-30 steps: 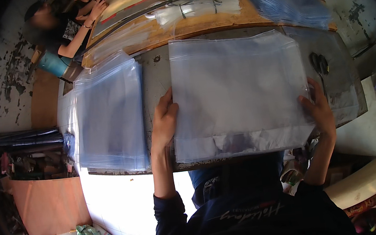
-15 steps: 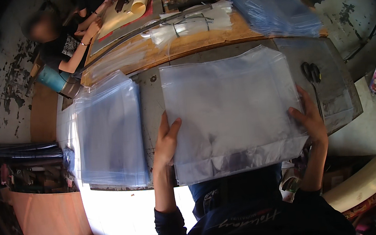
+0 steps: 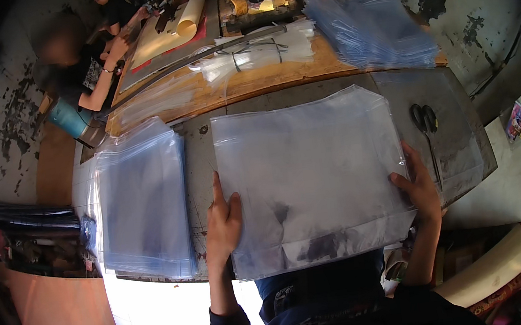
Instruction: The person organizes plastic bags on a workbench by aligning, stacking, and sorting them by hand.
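Observation:
A stack of clear plastic sheets lies in front of me, its near edge at the table's front. My left hand is at its left edge, index finger stretched out and thumb apart, touching the side. My right hand grips the right edge, thumb on top and fingers along the outer side. Left of it, a bluish pile of plastic sheets rests on the table. Black-handled scissors lie to the right, beyond my right hand.
Across the far side runs a wooden board with a tied bundle of clear strips and another plastic pile. A long dark strip crosses it. At the far left, a person sits by a rolled cream sheet.
The view has shifted, so the table sits slightly lower and further left. My left thumb has drawn back to the stack's edge, and the index finger is straighter. The right hand keeps its place.

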`<state>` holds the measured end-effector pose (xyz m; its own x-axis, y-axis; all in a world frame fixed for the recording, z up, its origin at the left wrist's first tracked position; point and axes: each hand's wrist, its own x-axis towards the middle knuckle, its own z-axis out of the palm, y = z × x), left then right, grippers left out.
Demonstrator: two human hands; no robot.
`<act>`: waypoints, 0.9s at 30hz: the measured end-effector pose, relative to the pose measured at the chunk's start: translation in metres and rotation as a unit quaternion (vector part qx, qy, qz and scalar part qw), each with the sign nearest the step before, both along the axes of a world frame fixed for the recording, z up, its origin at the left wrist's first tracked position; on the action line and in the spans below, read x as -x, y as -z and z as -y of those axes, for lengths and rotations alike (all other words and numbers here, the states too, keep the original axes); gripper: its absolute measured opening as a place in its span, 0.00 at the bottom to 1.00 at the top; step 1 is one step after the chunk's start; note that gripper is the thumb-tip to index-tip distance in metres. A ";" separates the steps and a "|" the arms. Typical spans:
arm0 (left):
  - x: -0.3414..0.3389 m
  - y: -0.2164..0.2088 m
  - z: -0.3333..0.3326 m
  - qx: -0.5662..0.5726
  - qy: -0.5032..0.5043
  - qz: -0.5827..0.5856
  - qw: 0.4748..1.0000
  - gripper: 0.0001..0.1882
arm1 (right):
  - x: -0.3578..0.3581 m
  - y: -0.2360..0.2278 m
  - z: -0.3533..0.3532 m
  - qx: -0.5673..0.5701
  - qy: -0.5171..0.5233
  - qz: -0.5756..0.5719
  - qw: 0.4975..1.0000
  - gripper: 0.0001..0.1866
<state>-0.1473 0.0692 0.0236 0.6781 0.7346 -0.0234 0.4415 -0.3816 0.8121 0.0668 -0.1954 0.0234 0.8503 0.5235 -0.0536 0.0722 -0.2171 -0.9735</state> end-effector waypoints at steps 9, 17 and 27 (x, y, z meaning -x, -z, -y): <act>0.002 0.007 -0.004 -0.091 0.012 0.007 0.996 0.30 | 0.001 -0.001 0.000 -0.028 -0.009 -0.012 0.999 0.39; 0.017 0.002 0.000 -0.051 0.024 -0.026 0.998 0.30 | -0.007 -0.015 0.013 0.131 -0.042 0.162 0.977 0.33; 0.054 0.009 0.028 -0.021 0.022 0.072 0.997 0.37 | -0.200 -0.093 -0.105 0.298 -0.081 0.545 0.779 0.18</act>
